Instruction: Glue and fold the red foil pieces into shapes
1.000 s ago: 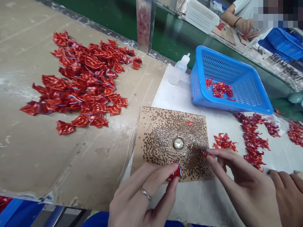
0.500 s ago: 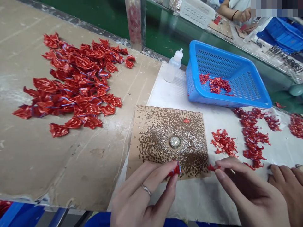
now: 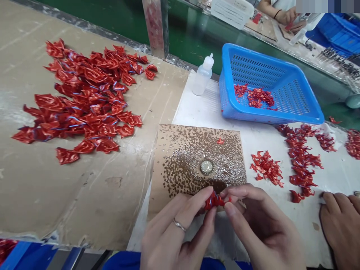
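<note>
Between thumb and forefinger, my left hand [image 3: 177, 228] pinches a glossy red piece with a blue stripe [image 3: 210, 201]. My right hand [image 3: 261, 225] has its fingertips closed on a small red piece [image 3: 228, 200], which meets the striped one. Just beyond both hands lies a cardboard sheet [image 3: 171, 140] covered in wet brown spots, with a round, cap-like dish [image 3: 206, 167] in its middle. One small red bit [image 3: 220, 141] rests on the sheet. To its right is a pile of small red pieces [image 3: 266, 168].
A large heap of striped red pieces [image 3: 87, 97] covers the left of the table. Behind the sheet stand a squeeze bottle [image 3: 202, 75] and a blue basket [image 3: 270, 117]. Rows of joined red pieces [image 3: 300, 161] lie right, near another person's hand [image 3: 340, 225]. A co-worker's hands [image 3: 291, 20] show across the bench.
My right hand has moved left, bringing its small red piece against the striped piece in my left hand. My left hand has shifted slightly right.
</note>
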Available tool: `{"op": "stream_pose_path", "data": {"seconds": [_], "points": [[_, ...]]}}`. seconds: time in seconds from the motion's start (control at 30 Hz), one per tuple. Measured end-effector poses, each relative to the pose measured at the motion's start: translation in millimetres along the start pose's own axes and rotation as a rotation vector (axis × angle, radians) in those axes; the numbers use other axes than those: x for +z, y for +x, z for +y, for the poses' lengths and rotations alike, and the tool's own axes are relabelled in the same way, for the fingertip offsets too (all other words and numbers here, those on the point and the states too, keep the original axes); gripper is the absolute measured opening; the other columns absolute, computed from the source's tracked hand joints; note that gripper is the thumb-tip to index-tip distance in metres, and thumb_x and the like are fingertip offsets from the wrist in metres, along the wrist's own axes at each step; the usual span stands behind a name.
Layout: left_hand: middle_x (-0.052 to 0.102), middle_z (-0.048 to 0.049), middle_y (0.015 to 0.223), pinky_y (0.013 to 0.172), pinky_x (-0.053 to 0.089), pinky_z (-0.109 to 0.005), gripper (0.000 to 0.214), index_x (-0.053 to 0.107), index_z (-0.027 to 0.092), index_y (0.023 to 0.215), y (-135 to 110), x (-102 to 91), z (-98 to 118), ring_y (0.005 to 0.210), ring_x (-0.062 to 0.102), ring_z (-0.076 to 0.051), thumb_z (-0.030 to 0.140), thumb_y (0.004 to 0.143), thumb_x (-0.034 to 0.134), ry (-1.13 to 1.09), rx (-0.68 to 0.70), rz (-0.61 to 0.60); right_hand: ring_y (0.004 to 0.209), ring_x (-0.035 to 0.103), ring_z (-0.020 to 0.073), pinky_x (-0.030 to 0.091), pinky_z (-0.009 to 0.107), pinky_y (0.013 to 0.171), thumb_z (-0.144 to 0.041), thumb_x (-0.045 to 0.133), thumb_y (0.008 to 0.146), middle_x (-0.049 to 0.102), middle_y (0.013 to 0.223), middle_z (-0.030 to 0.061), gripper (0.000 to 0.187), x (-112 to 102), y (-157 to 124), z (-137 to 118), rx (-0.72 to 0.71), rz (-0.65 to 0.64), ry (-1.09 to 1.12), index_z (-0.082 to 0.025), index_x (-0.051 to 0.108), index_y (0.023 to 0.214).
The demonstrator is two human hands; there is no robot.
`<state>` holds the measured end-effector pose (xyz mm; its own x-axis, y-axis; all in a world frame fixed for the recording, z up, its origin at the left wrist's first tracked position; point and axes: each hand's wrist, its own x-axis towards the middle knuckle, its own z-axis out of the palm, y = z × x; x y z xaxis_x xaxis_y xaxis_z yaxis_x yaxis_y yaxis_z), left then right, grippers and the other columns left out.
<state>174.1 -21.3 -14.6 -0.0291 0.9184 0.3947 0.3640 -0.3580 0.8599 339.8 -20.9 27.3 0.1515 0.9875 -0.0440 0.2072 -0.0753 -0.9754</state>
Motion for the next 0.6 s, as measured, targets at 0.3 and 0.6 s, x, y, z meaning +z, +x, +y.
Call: {"op": "stream_pose_path", "data": {"seconds": [0.3, 0.6], "points": [[0.087, 0.0001, 0.109, 0.087, 0.069, -0.015, 0.037, 0.074, 0.018, 0.139, 4.2, 1.9, 1.6, 0.089, 0.083, -0.009, 0.005, 0.104, 0.072, 0.015, 0.073, 0.019, 0.091, 0.088, 0.0120, 0.068, 0.012, 0.083, -0.012, 0.080, 0.103, 0.089, 0.103, -0.0042, 0.035, 3.9, -0.9, 1.6, -0.002, -0.029, -0.012, -0.042, 0.086, 0.121], [0.089, -0.0013, 0.113, 0.096, 0.067, -0.014, 0.029, 0.074, 0.012, 0.132, 7.3, -1.5, 0.1, 0.096, 0.084, -0.008, 0.002, 0.105, 0.070, 0.084, 0.169, -0.049, 0.095, 0.090, 0.0152, 0.071, 0.018, 0.090, -0.009, 0.077, 0.105, 0.091, 0.108, -0.0017, 0.032, 3.8, -4.1, 6.1, 0.004, -0.059, 0.040, -0.037, 0.086, 0.116]]}}
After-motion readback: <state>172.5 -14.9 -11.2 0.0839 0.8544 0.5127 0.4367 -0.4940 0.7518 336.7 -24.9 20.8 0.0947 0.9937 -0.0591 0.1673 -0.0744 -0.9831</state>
